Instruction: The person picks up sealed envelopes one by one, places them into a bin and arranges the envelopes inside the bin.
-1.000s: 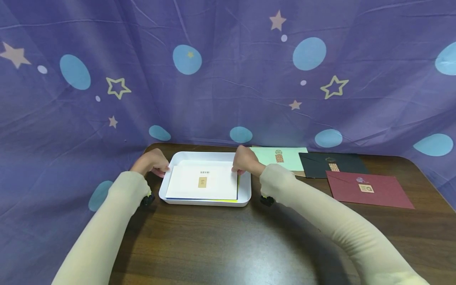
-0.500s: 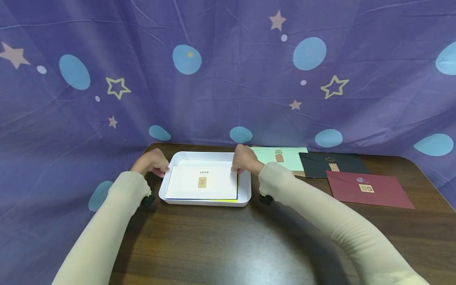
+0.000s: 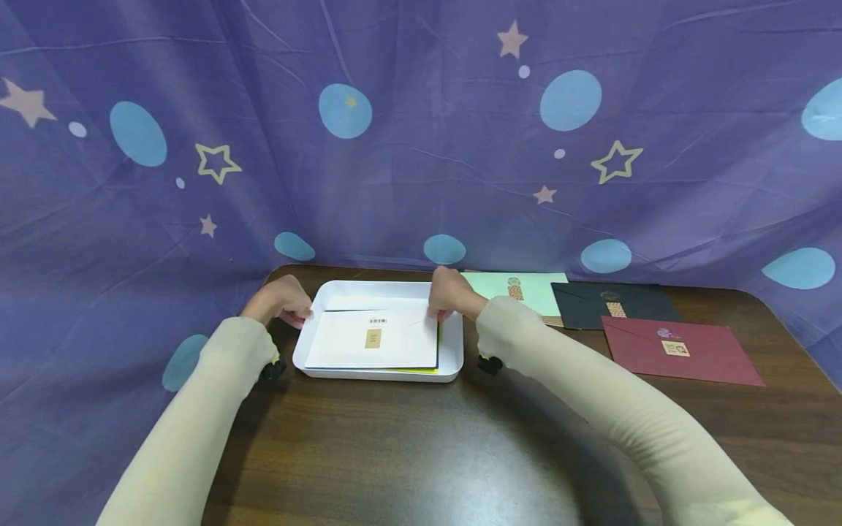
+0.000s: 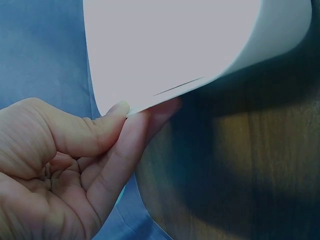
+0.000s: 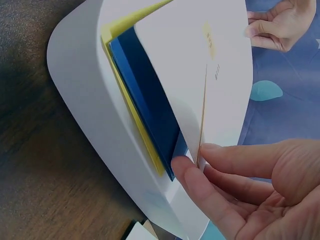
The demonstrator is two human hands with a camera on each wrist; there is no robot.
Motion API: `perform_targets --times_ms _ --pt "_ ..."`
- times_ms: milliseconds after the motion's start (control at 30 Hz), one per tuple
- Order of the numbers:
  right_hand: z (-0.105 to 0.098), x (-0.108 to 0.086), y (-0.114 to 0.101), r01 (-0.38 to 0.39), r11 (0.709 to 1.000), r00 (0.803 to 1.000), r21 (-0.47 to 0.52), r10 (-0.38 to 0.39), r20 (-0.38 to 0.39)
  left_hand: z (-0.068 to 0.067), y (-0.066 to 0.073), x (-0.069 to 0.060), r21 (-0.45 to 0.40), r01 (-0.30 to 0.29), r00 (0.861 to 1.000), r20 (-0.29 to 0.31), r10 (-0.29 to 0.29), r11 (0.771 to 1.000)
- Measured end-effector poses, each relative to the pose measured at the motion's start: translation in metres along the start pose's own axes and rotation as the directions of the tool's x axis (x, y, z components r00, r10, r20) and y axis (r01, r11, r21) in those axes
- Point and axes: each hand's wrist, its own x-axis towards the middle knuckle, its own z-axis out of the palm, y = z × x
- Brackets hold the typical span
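Both hands are pinching, R hand (image 3: pixel 450 294) on the white env (image 3: pixel 342 340) at its far R corner, env lying L of those fingers in tray (image 3: pixel 451 359), long axis L–R, L hand (image 3: pixel 281 299) on tray's L rim.

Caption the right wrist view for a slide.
Right hand pinches a white envelope over a blue item and a yellow item in a white tray.
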Motion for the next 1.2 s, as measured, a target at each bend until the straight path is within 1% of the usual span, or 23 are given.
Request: perform_targets --times_ms 200,300,433,533,767,1033,1133,1200 --pt "0.0028 0.0003 -0.0006 0.007 1.0 1.0 -0.014 -0.007 0.004 0.0 0.0007 -0.0002 -0.002 0.004 1.0 0.0 -0.004 1.0" --pt "0.0054 0.0006 -0.0005 0.012 1.0 1.0 -0.023 -0.012 0.0 -0.0003 0.0 0.0021 -0.003 0.013 1.0 -0.002 -0.013 1.0" --pt "0.0078 0.0003 -0.0005 0.009 0.999 1.0 -0.038 -0.009 0.0 -0.0018 -0.0003 0.0035 -0.006 0.013 1.0 0.013 -0.013 1.0" --pt "0.008 -0.0001 -0.0004 0.009 0.999 1.0 -0.032 -0.01 -0.006 -0.0027 0.0005 0.0022 -0.009 0.009 1.0 0.026 -0.009 1.0" --pt "0.0069 0.0021 0.0012 0.027 0.999 1.0 -0.035 -0.027 -0.013 -0.0006 0.0006 0.0014 -0.014 0.016 1.0 -0.004 -0.017 1.0" --pt "0.0034 0.0028 -0.0001 0.038 0.997 0.999 -0.061 -0.039 -0.014 -0.0006 -0.0011 0.0031 -0.007 0.005 1.0 -0.009 -0.005 1.0" --pt "0.001 0.0013 -0.0008 0.037 0.998 0.999 -0.048 -0.037 -0.004 -0.0003 -0.0009 0.0023 -0.006 -0.002 1.0 -0.007 0.002 1.0" --pt "-0.001 -0.0003 -0.001 0.037 0.998 0.999 -0.058 -0.036 0.007 0.0 0.0001 0.0013 -0.001 -0.001 1.0 -0.008 0.001 1.0"
